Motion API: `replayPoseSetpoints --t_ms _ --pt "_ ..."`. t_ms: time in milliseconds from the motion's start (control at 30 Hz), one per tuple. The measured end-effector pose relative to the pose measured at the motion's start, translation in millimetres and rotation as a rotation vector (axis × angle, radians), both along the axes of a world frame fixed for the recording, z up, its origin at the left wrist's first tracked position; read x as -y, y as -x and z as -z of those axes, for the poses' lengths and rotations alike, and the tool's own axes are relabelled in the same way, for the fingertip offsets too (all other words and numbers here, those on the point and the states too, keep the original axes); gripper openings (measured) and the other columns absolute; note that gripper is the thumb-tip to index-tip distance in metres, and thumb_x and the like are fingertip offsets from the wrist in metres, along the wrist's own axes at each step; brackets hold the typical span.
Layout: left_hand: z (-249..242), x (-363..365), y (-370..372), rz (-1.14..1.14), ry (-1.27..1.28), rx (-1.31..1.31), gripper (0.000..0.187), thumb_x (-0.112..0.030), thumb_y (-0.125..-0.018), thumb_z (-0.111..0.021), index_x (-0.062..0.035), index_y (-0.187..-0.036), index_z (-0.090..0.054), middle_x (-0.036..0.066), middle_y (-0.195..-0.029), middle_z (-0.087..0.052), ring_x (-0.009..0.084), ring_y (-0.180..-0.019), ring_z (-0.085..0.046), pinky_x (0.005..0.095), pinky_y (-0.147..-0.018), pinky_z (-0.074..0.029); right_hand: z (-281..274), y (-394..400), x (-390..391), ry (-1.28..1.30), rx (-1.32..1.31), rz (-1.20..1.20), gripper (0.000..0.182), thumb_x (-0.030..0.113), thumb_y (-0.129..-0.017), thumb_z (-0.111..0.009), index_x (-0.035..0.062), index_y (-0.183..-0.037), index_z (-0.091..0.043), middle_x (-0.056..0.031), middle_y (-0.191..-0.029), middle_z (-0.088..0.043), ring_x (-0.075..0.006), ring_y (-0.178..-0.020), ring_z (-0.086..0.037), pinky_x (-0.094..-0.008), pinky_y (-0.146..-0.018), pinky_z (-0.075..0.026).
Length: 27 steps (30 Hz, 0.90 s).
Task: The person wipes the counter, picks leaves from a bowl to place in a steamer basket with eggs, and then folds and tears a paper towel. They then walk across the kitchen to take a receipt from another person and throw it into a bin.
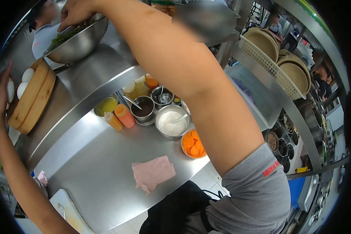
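Observation:
My right arm reaches across the view to the upper left. There my right hand (76,13) is over a steel bowl (82,46) of leafy greens (62,38), some fingers apart and bent downward; no held item shows. At the far left, my left hand (2,80) has its fingers stretched upward beside a round bamboo steamer (37,97) with white eggs (27,75) in it. The fingers are close to one egg; whether they touch it is unclear. Bowl and steamer stand on a raised steel shelf (85,78).
Below the shelf stand squeeze bottles (124,116), a pot of dark sauce (143,107), a bowl of white powder (172,123) and orange slices (194,143). A pink cloth (153,174) and white board (70,210) lie nearer. A co-worker (46,37) stands behind the shelf.

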State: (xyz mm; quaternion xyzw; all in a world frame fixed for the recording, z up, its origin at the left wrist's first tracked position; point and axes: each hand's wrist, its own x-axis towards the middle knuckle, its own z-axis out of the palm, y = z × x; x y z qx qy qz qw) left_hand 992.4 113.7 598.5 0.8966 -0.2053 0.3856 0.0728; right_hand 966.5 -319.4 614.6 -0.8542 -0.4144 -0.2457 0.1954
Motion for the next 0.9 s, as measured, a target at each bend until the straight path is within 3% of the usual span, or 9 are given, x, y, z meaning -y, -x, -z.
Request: replayPoseSetpoints --t_ms 33,167,233,367,567,667,800,900 --pt "-1.7 -0.9 -1.7 -0.024 -0.058 -0.001 0.043 -0.021 -0.099 -0.041 -0.0198 -0.142 -0.047 0.004 -0.090 -0.046 0.0146 -0.082 -0.045 0.0242 -0.086 -0.038 -0.7 -2.0 -0.5 0.004 -0.001 -0.004 0.037 0.031 -0.074 -0.070 -0.0009 -0.093 -0.070 -0.0186 -0.092 -0.070 -0.0310 -0.087 -0.067 -0.0391 -0.080 -0.051" --pt "1.0 -12.1 -12.3 0.033 0.005 -0.017 0.045 -0.018 -0.099 -0.039 -0.0202 -0.144 -0.043 0.003 -0.091 -0.045 0.0138 -0.082 -0.045 0.0240 -0.086 -0.038 -1.7 0.6 -0.5 0.033 -0.062 -0.005 0.040 0.032 -0.073 -0.070 -0.0020 -0.095 -0.070 -0.0205 -0.093 -0.069 -0.0300 -0.083 -0.068 -0.0379 -0.077 -0.052" --pt "-2.0 -22.7 -23.9 0.140 0.188 -0.148 0.047 -0.017 -0.099 -0.038 -0.0213 -0.145 -0.041 0.003 -0.092 -0.044 0.0127 -0.082 -0.045 0.0236 -0.085 -0.038 -1.8 4.1 -0.3 0.058 -0.075 0.018 0.040 0.031 -0.073 -0.070 -0.0026 -0.095 -0.069 -0.0207 -0.093 -0.069 -0.0299 -0.082 -0.068 -0.0378 -0.076 -0.053" --pt "-5.3 -27.6 -33.0 0.111 -0.044 0.056 0.047 -0.019 -0.099 -0.038 -0.0218 -0.146 -0.040 0.002 -0.088 -0.043 0.0118 -0.079 -0.044 0.0220 -0.081 -0.039 -2.2 8.7 2.1 -0.010 -0.128 -0.008 0.037 0.028 -0.074 -0.069 -0.0032 -0.094 -0.069 -0.0193 -0.090 -0.069 -0.0278 -0.076 -0.068 -0.0378 -0.067 -0.055" --pt "-6.8 18.0 11.3 -0.002 -0.009 -0.132 0.045 -0.024 -0.099 -0.039 -0.0187 -0.144 -0.044 0.002 -0.082 -0.038 0.0128 -0.076 -0.041 0.0221 -0.081 -0.038 -2.6 19.1 6.5 -0.024 -0.178 -0.009 0.034 0.026 -0.075 -0.069 -0.0037 -0.093 -0.069 -0.0176 -0.087 -0.069 -0.0260 -0.072 -0.067 -0.0368 -0.060 -0.055" --pt "-8.0 142.6 113.4 -0.013 0.648 -0.356 0.038 -0.031 -0.093 -0.059 0.0003 -0.111 -0.068 0.015 -0.095 -0.067 0.0170 -0.084 -0.055 0.0335 -0.080 -0.044 -3.9 27.0 6.9 -0.012 -0.167 0.029 0.035 0.026 -0.075 -0.069 -0.0041 -0.093 -0.069 -0.0178 -0.087 -0.069 -0.0260 -0.072 -0.067 -0.0362 -0.062 -0.055" --pt "-4.3 62.0 40.4 -0.037 0.224 -0.218 0.036 -0.027 -0.095 -0.051 -0.0077 -0.125 -0.058 0.009 -0.089 -0.054 0.0150 -0.080 -0.049 0.0283 -0.079 -0.041 -4.3 22.3 6.4 0.018 -0.127 0.010 0.038 0.028 -0.076 -0.070 -0.0050 -0.094 -0.068 -0.0189 -0.088 -0.069 -0.0261 -0.072 -0.067 -0.0357 -0.065 -0.055" --pt "-6.6 24.9 15.1 -0.021 0.059 -0.165 0.040 -0.025 -0.097 -0.045 -0.0137 -0.135 -0.051 0.004 -0.085 -0.045 0.0135 -0.078 -0.044 0.0244 -0.078 -0.039 -4.2 23.6 6.8 0.027 -0.112 0.020 0.040 0.029 -0.076 -0.070 -0.0056 -0.095 -0.068 -0.0197 -0.089 -0.069 -0.0264 -0.072 -0.068 -0.0359 -0.066 -0.054"
